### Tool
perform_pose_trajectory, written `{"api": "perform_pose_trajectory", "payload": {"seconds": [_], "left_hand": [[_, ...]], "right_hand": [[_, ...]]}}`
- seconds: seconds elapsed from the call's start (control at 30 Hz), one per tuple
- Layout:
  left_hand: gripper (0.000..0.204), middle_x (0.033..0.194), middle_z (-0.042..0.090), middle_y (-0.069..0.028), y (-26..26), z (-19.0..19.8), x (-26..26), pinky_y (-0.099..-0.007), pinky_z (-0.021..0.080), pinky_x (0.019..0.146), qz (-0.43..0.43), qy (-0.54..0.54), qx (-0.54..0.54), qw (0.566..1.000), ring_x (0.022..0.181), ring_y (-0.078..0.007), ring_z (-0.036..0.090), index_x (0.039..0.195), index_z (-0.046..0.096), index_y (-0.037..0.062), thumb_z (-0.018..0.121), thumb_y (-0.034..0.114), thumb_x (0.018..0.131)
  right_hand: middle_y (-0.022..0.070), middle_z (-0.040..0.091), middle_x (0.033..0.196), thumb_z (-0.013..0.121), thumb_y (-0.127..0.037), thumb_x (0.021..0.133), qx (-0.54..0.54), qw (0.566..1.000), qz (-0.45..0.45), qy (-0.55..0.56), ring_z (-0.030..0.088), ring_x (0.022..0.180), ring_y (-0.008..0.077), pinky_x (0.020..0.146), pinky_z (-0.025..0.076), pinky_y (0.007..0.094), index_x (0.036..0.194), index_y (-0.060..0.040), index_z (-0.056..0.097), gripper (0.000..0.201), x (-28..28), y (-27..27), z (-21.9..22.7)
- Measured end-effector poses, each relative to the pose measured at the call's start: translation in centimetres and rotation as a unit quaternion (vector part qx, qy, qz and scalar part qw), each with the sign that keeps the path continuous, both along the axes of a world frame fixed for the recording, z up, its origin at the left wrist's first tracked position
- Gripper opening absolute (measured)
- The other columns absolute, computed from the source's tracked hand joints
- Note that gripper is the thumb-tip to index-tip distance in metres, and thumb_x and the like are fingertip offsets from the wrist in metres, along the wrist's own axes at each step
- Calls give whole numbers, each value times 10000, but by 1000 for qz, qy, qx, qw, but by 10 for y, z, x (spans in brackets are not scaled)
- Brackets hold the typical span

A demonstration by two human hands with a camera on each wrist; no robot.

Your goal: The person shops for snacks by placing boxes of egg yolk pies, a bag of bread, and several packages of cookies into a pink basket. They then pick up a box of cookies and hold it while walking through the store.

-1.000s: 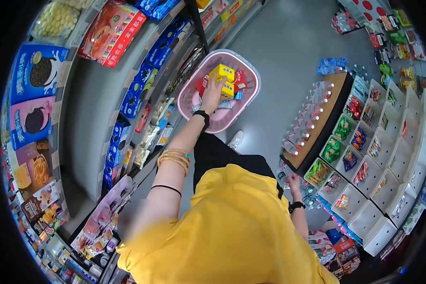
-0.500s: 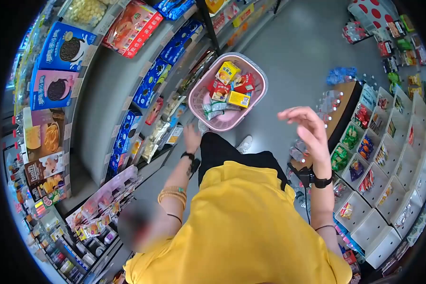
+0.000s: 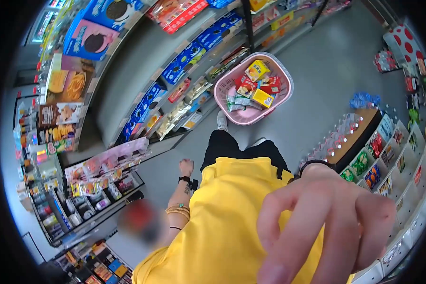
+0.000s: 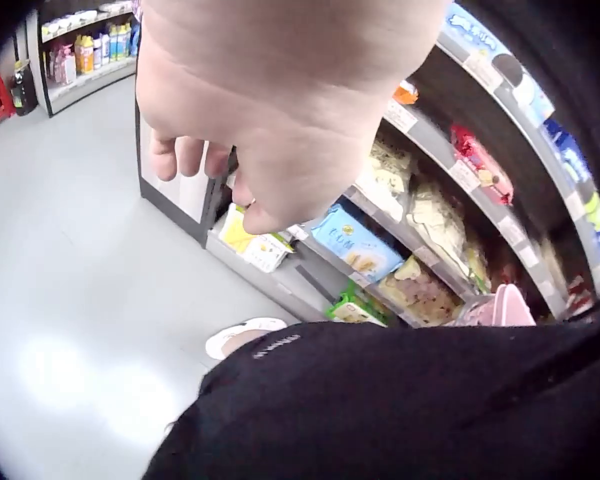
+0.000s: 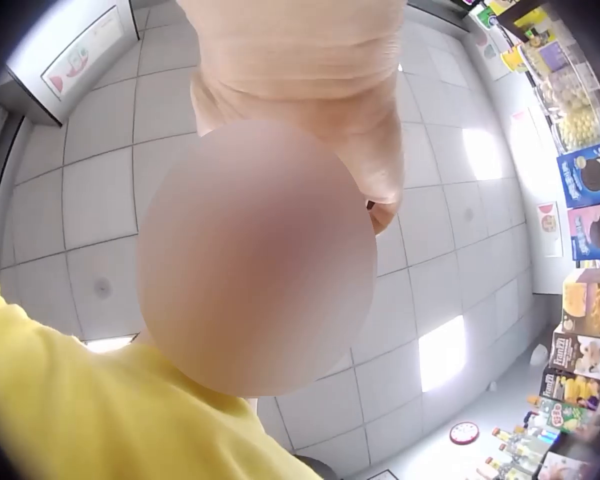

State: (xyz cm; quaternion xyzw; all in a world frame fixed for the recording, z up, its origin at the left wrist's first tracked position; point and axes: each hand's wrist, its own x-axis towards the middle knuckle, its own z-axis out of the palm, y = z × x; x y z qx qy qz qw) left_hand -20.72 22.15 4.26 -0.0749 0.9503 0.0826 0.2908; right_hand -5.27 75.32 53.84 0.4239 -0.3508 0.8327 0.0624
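My right hand [image 3: 326, 217] is raised close to the head camera, fingers bent loosely downward, holding nothing visible. In the right wrist view the same hand [image 5: 310, 80] is up against the ceiling, its fingers mostly hidden by a blur. My left hand [image 3: 186, 166] hangs low beside the left hip, away from the shelves. The left wrist view shows that hand [image 4: 260, 110] with its fingers loosely curled and nothing in them. A pink basket [image 3: 219, 94] stands on the floor ahead, with yellow boxes [image 3: 262, 98], red boxes [image 3: 270, 85] and silver-green packets [image 3: 231, 102] inside.
Shelves of snack boxes [image 3: 92, 42] curve along the left. A lower rack [image 3: 94, 213] stands at the lower left. On the right are bottles [image 3: 338, 137] beside a wooden ledge [image 3: 359, 132] and white bins [image 3: 395, 182] of packets. The grey floor [image 3: 312, 66] lies beyond the basket.
My left hand has left the yellow box in the basket and dropped to my side. My right hand has risen from beside the bottles toward the head camera. The view has turned, shifting the basket rightward.
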Motion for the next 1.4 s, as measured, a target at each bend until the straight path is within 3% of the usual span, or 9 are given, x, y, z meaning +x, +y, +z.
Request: {"api": "perform_pose_trajectory", "payload": {"seconds": [0.23,0.27,0.37,0.47,0.53,0.7,0.87,1.23,1.4], "left_hand": [[322,1235,509,-217,54,22,-26,-425,379,1050,-35,147,99,984,1204,-385,464,1025,660,64,697,262,774],[322,1235,499,-216,58,24,-36,-425,377,1051,-38,163,113,979,1204,-389,460,1023,658,62,703,256,769],[295,1202,488,-193,53,33,-43,-443,387,1029,-30,183,124,975,1189,-384,462,995,650,86,721,242,755],[291,1215,492,-184,30,26,-38,-440,378,1043,32,180,98,978,1206,-368,452,991,654,98,728,238,747],[278,1223,500,-176,-1,17,-36,-436,376,1051,-30,153,49,987,1217,-360,449,989,664,107,729,227,746],[234,1192,534,-172,-34,23,-11,-443,388,1043,8,113,4,994,1174,-368,480,969,675,112,701,217,762],[226,1159,552,-181,-53,18,-6,-439,399,1031,22,112,5,993,1157,-371,487,962,672,105,687,207,761],[250,1196,517,-167,-9,41,-21,-425,394,1031,-1,163,39,986,1164,-352,480,976,670,101,703,224,761],[258,1205,509,-169,-14,35,-28,-417,392,1032,-2,165,29,986,1161,-356,477,980,670,101,708,234,763]], "right_hand": [[32,640,925,505,-208,986,1,999,44,-12,646,795,326,718,489,431,975,-125,535,89,-3,0,23],[43,636,928,507,-218,985,-60,998,-25,-21,642,783,316,719,492,422,948,-119,542,111,-19,-16,38],[67,624,956,591,-243,947,-215,974,-19,-60,630,805,290,734,494,396,924,-100,586,145,-60,-56,57],[99,606,1000,661,-301,893,-82,996,-27,2,566,934,277,844,451,407,974,-85,603,238,-85,-72,39],[46,581,950,697,-261,856,36,988,-112,98,542,962,242,855,435,382,965,-90,623,215,-94,-92,34],[39,585,851,763,-332,819,-100,992,42,68,529,813,247,773,381,370,714,-120,631,271,-83,-139,55],[24,581,797,778,-344,802,-130,988,56,65,524,794,236,747,382,364,711,-110,641,286,-88,-143,52],[33,581,815,834,-451,724,-92,993,36,66,536,836,221,779,417,351,740,-90,663,400,-104,-128,32],[69,640,908,751,-288,835,-38,995,47,74,570,895,242,776,453,354,851,-91,653,221,-119,-119,22]]}}
